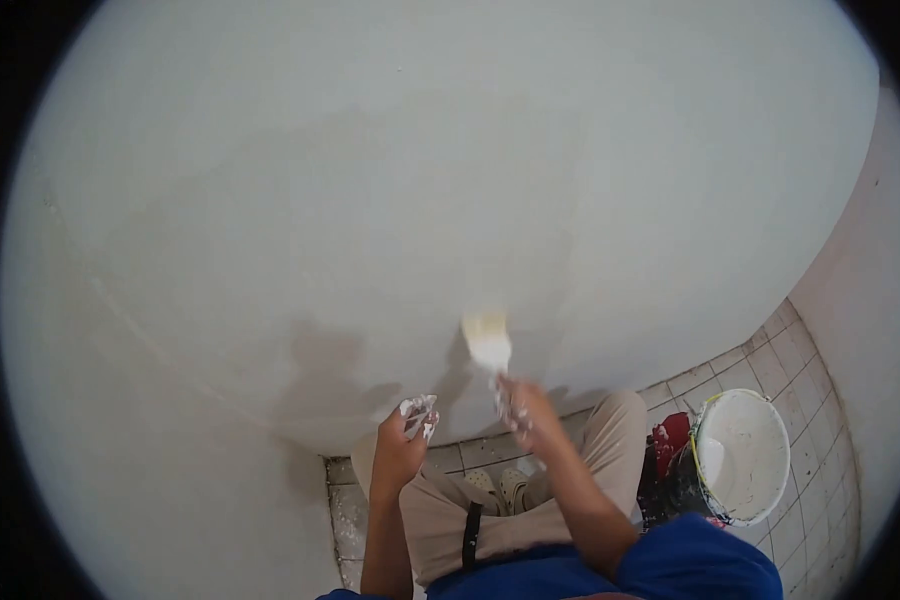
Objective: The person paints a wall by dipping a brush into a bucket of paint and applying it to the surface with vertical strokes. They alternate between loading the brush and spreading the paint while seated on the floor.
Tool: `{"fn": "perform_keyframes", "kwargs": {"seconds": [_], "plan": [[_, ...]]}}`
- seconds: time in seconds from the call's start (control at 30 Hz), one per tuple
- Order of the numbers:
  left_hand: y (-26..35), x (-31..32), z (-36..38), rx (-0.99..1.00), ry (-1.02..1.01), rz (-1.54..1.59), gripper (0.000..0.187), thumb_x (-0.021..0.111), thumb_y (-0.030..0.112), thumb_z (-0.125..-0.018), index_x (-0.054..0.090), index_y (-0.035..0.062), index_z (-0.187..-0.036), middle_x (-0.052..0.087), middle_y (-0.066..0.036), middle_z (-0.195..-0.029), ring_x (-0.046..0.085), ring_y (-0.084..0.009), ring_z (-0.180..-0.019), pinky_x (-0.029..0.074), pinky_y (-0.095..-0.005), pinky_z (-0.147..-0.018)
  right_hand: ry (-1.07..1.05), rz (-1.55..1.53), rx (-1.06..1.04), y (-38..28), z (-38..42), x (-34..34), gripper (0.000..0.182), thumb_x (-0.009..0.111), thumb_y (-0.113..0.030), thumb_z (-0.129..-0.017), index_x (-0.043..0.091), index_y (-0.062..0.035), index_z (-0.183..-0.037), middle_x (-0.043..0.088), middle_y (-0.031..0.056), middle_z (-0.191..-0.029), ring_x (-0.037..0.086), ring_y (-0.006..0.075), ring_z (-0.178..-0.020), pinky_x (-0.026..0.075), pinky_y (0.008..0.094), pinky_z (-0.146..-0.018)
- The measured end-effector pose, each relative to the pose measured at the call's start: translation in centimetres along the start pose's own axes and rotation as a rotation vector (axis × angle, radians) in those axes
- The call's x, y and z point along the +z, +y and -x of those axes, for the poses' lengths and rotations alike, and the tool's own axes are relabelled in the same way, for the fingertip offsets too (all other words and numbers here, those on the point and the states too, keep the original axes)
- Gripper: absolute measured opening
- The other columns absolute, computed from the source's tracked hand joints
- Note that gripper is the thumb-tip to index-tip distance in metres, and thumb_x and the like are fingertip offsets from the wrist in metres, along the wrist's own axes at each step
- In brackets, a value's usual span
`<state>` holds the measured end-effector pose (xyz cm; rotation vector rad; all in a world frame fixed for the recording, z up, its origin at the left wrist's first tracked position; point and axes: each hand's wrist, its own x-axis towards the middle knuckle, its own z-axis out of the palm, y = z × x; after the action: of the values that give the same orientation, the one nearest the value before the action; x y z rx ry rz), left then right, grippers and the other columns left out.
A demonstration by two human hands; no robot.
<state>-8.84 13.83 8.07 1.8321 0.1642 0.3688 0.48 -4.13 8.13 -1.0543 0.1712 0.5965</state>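
A pale wall point(450, 200) fills most of the view. My right hand point(530, 418) is closed round the handle of a putty knife point(490, 348), whose wide blade lies at the wall's surface. White material covers part of the blade, the handle and my fingers. To its left, my left hand point(407, 435) is raised in front of the wall's lower part, fingers curled and smeared with white. Something white shows at those fingertips, too small to make out clearly.
At the right, a white-smeared bucket point(755, 455) stands on the tiled floor point(805, 400) beside a red object point(672, 432). Another wall point(870, 260) curves along the right. My bent legs point(620, 440) are close to the wall's base.
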Motion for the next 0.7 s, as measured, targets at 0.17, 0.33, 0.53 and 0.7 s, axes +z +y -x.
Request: {"fn": "perform_keyframes", "kwargs": {"seconds": [0.17,0.33,0.53,0.7], "plan": [[-0.2,-0.8,0.0,0.022,-0.018,-0.066,0.024,0.058,0.007,-0.088,0.058,-0.0042,-0.108,0.065,-0.015,-0.100,0.063,-0.0201,-0.096,0.047,-0.0311,-0.088,0.123,-0.015,-0.069,-0.7,-0.4,-3.5,0.019,0.054,-0.020,-0.092,0.053,-0.0065,-0.078,0.046,-0.0031,-0.058,0.040,0.0049,-0.043,0.029,0.0201,-0.035],[0.4,-0.1,-0.6,0.015,-0.046,-0.086,0.024,0.058,0.008,-0.088,0.058,-0.0038,-0.108,0.066,-0.015,-0.099,0.063,-0.0203,-0.095,0.047,-0.0318,-0.087,-0.079,0.071,-0.427,-16.4,8.7,5.1,0.026,0.054,-0.027,-0.093,0.054,-0.0052,-0.079,0.045,-0.0025,-0.059,0.042,0.0044,-0.044,0.027,0.0185,-0.033],[1.5,3.4,-0.6,0.002,-0.103,0.010,0.025,0.059,0.007,-0.087,0.058,-0.0043,-0.110,0.066,-0.014,-0.098,0.063,-0.0194,-0.095,0.047,-0.0312,-0.085,-0.135,-0.009,-0.518,-14.9,2.9,3.8,0.025,0.055,-0.028,-0.093,0.056,-0.0074,-0.079,0.041,-0.0058,-0.056,0.034,0.0038,-0.042,0.024,0.0213,-0.036],[1.4,2.7,-0.7,0.016,-0.113,-0.088,0.025,0.059,0.007,-0.087,0.058,-0.0045,-0.110,0.066,-0.014,-0.100,0.063,-0.0198,-0.095,0.047,-0.0307,-0.085,0.063,0.067,0.021,-2.6,0.6,-4.5,0.023,0.056,-0.027,-0.092,0.058,-0.0072,-0.080,0.047,-0.0037,-0.060,0.039,0.0059,-0.044,0.029,0.0216,-0.039]]}}
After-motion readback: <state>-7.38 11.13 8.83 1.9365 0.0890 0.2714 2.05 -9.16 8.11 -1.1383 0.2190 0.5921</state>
